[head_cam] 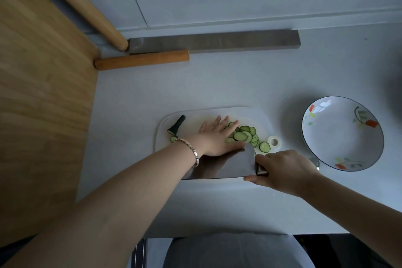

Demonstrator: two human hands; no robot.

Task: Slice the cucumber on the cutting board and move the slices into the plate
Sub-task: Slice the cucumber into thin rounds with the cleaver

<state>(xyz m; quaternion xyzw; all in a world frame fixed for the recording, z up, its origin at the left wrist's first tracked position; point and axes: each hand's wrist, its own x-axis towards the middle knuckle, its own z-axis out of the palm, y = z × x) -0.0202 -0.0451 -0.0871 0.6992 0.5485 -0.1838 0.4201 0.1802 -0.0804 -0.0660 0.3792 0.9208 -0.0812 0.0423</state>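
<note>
A white cutting board (195,115) lies on the pale counter. Several thin cucumber slices (245,136) are heaped on its right half. The dark cucumber end piece (177,126) lies at the board's left with one slice beside it. My left hand (215,137) rests flat with straight fingers against the heap of slices. My right hand (280,169) grips the handle of a broad cleaver (219,166), whose blade lies nearly flat at the board's near edge, touching my left hand. The flowered white plate (342,156) stands to the right, with nothing in it.
A small white tape roll (274,142) sits between board and plate. A wooden board (43,93) fills the left side. A grey bar (213,42) and a wooden stick (141,62) lie at the back. A small metal object (314,162) peeks from under the plate's near-left rim.
</note>
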